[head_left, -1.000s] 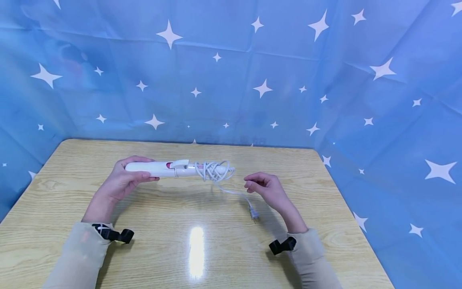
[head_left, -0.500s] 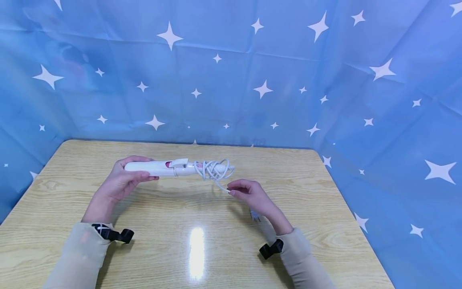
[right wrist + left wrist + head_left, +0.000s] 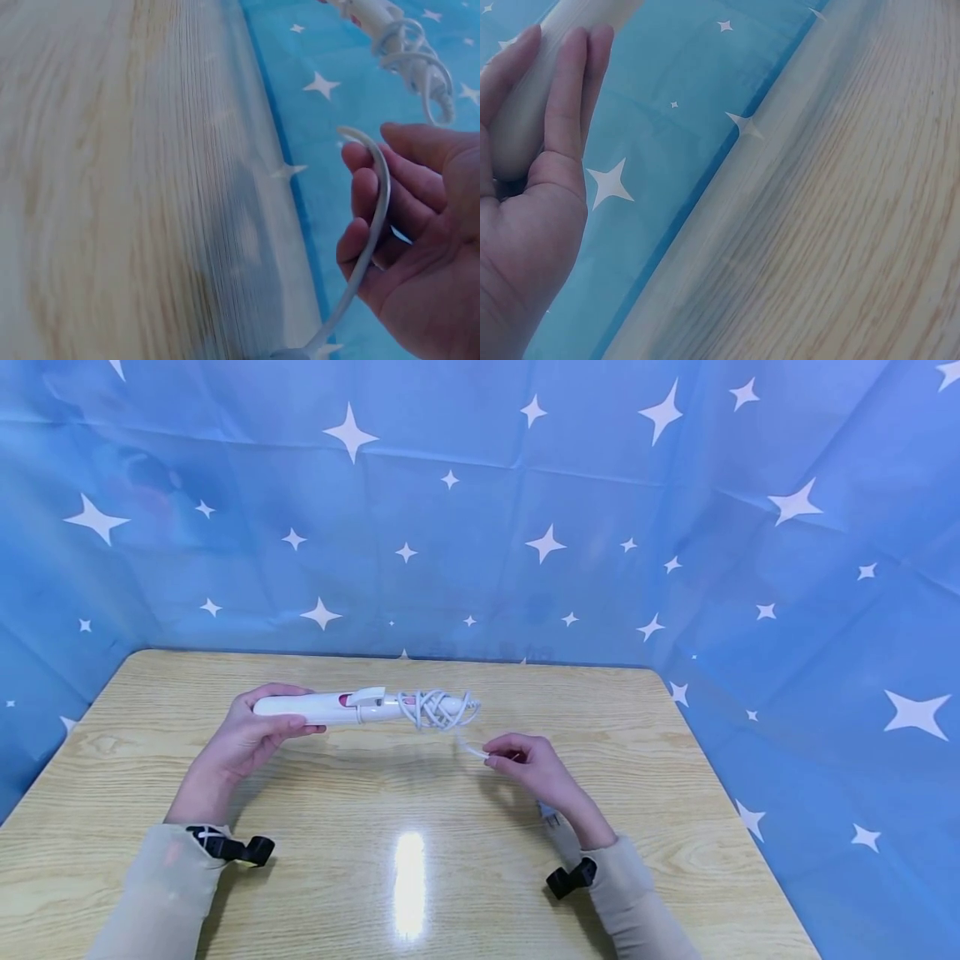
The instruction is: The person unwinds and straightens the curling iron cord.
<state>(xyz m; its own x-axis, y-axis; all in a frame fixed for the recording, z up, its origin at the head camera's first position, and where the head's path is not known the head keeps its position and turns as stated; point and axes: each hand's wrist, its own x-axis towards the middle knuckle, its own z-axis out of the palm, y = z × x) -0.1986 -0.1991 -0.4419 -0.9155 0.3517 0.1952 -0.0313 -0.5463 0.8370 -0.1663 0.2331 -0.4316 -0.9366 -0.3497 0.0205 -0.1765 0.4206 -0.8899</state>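
Note:
A white curling iron [image 3: 330, 708] with a raised lever and pink accents is held level above the table. My left hand [image 3: 243, 735] grips its thick left end, thumb on the near side and fingers behind, and the left wrist view shows this grip closer. White power cord [image 3: 433, 710] is wound in crossing loops around the iron's right end. From there its loose end runs down to my right hand [image 3: 534, 768], which pinches it between thumb and fingers. In the right wrist view the cord [image 3: 384, 195] lies across the fingers. The plug [image 3: 549, 812] hangs below the right hand, partly hidden by the wrist.
Beneath both hands is a light wooden table [image 3: 315, 860] with a bright glare spot near its front middle. A blue cloth [image 3: 480, 510] with white stars hangs behind it and along the sides.
My right hand has moved left and down to the loose cord and taken hold of it, then drawn it slightly right. The left hand keeps its grip, with the iron shifted slightly left.

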